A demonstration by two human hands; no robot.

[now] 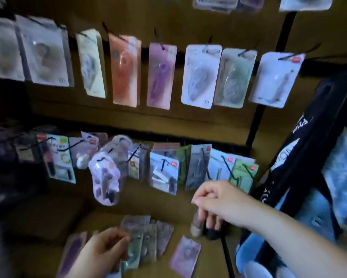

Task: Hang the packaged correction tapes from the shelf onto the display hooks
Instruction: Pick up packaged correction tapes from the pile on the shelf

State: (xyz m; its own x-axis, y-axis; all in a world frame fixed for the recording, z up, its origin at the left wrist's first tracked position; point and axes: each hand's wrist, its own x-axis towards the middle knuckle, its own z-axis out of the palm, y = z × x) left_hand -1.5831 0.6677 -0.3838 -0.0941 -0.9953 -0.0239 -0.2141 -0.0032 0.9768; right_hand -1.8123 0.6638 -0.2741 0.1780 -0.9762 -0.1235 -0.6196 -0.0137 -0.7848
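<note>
1. Pinching a bunch of correction tape packs [148, 239] over the shelf [210, 255], the left hand [100, 251] could drop some; it holds many.
2. One pink pack [185, 255] lies on the shelf.
3. The right hand [214, 201] is curled under the hooks [227, 165]; I cannot tell if it holds anything. It could knock hung packs [163, 173] off.

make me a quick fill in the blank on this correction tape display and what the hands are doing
1. The fan of packages is held by the ___ hand.
2. On the upper hooks, the package just left of the purple one is ___.
3. The single pink package lies flat on the ___.

Missing words: left; orange; shelf
</note>
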